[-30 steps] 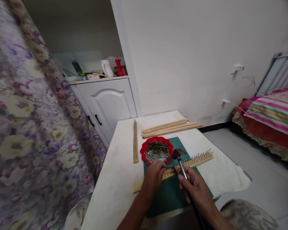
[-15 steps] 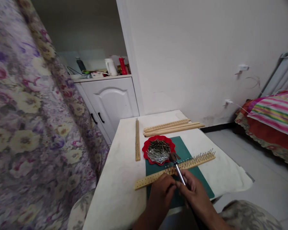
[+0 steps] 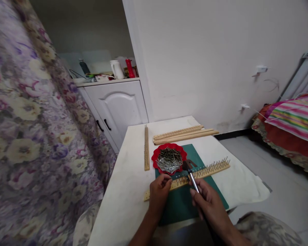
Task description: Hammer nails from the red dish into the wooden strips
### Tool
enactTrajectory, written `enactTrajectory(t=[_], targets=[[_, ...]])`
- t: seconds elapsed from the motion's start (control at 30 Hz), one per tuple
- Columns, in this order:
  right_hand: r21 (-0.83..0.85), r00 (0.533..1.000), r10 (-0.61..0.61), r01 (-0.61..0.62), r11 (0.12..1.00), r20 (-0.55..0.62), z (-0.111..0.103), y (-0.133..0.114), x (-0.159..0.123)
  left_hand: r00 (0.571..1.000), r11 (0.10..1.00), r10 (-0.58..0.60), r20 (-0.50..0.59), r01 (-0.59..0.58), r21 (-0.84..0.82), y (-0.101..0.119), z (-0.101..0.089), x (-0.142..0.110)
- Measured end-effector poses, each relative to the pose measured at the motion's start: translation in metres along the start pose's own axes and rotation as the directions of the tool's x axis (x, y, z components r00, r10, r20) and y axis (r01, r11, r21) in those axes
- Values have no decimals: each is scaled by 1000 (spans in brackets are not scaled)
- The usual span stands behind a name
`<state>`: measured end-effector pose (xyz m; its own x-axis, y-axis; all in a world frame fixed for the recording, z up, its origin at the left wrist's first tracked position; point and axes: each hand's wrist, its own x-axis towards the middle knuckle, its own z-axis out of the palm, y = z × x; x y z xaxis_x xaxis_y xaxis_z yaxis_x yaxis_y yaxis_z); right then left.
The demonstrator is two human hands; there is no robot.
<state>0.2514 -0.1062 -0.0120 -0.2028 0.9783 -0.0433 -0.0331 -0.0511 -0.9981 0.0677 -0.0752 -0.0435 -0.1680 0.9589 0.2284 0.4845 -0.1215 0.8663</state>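
Observation:
My right hand (image 3: 210, 201) is wrapped round a claw hammer (image 3: 193, 181) with a shiny metal shaft; its dark head sits above a wooden strip (image 3: 223, 166). Several upright nails stand in the strip's middle and right part. Over the strip's left part is my left hand (image 3: 159, 191), thumb and fingertips pinched together close to the wood. Whatever is between those fingertips is too small to make out. A red scalloped bowl (image 3: 155, 154) full of loose nails (image 3: 169, 160) stands just behind the strip. Beneath lies a green cutting mat (image 3: 179, 205).
Another nail-studded strip (image 3: 146, 150) lies on the left of the white-covered table (image 3: 123, 191). More wooden strips (image 3: 184, 135) lie at the back. A flowered curtain (image 3: 48, 136) hangs at left, beside a white cabinet (image 3: 120, 106). A bed (image 3: 292, 126) stands at right.
My left hand has moved left and up, away from my right hand, to the strip's left part. The hammer stays in my right hand, nearly in place.

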Motion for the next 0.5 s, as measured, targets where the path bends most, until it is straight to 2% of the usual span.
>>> enactTrajectory(t=[0.13, 0.5], targets=[[4, 1000, 11, -11, 1000, -3, 0, -1, -1, 999, 999, 11, 36, -12, 35, 0, 2, -1], [-8, 1000, 10, -9, 1000, 9, 0, 0, -1, 998, 996, 57, 40, -59, 69, 1, 5, -1]])
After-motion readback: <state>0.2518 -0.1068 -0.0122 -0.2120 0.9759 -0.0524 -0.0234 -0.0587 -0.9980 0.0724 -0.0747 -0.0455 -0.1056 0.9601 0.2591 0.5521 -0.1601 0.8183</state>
